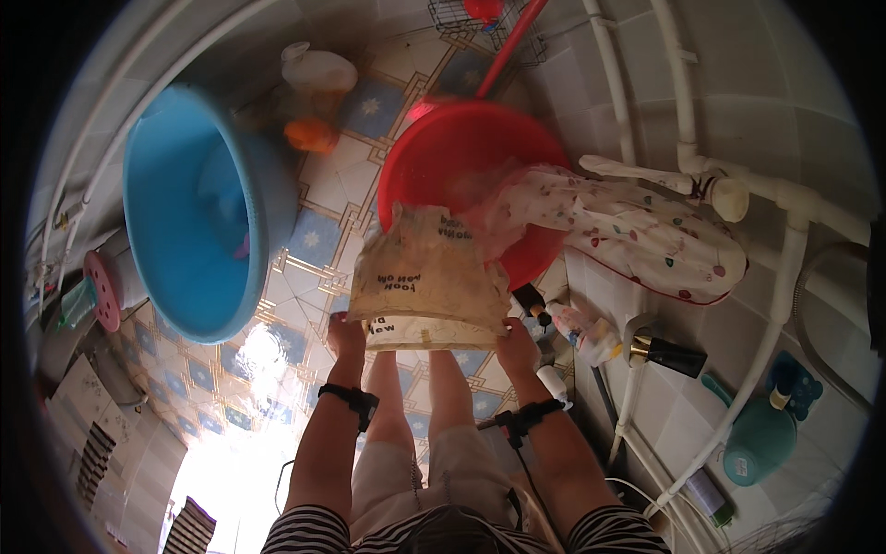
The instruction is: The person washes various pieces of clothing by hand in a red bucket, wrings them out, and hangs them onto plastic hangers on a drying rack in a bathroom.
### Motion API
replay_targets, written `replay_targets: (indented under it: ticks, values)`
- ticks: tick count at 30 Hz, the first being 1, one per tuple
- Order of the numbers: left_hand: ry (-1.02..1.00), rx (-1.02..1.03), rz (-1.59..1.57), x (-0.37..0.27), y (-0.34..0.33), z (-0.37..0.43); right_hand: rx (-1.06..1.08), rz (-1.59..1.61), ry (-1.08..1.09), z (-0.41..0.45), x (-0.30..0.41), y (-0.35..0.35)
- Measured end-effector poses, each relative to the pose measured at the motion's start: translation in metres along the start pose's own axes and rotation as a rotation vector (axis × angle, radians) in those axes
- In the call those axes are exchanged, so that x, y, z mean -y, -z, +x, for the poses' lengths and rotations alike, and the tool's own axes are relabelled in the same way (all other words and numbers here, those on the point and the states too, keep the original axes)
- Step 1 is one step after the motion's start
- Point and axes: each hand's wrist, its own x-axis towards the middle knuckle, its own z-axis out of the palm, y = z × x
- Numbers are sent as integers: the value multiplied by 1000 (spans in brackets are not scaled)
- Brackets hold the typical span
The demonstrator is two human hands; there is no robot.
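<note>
A cream cloth garment (429, 277) with dark printed writing is stretched out before me. My left hand (346, 337) grips its near edge at the left corner. At the right corner of the same edge, my right hand (518, 346) has hold of it. The far end of the garment overlaps the near rim of a red plastic basin (443, 149). A white cloth with a cherry-like print (644, 235) lies partly over the basin's right side and stretches towards the wall pipes. Where the two cloths meet, I cannot tell them apart clearly.
On the left stands a large blue tub (187, 228), with an orange item (311, 136) beyond it. White pipes (782, 277) run along the right wall, near bottles (668, 354) and a teal container (759, 443). A red pole (512, 48) leans behind the basin.
</note>
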Motion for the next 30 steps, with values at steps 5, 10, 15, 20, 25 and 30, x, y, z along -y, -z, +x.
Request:
replay_targets:
  ticks: [5, 10, 15, 20, 25, 30]
  values:
    - [174, 387, -275, 88, -30, 15, -224, 62, -6, -4, -3, -37]
    - [593, 364, -1421, 33, -8, -17, 84, 1025, -481, -11, 16, -20]
    - [261, 26, -864, -41, 26, -30, -131, 1086, -159, 2, -1, 3]
    - [-20, -31, -763, -86, 75, -40, -393, 1025, 171, -32, 56, 56]
    - [-246, 346, -1115, -159, 122, -83, -560, 1178, 474, -66, 93, 112]
    - [-615, 314, -1039, -195, 98, -88, -682, 791, 685, -34, 103, 110]
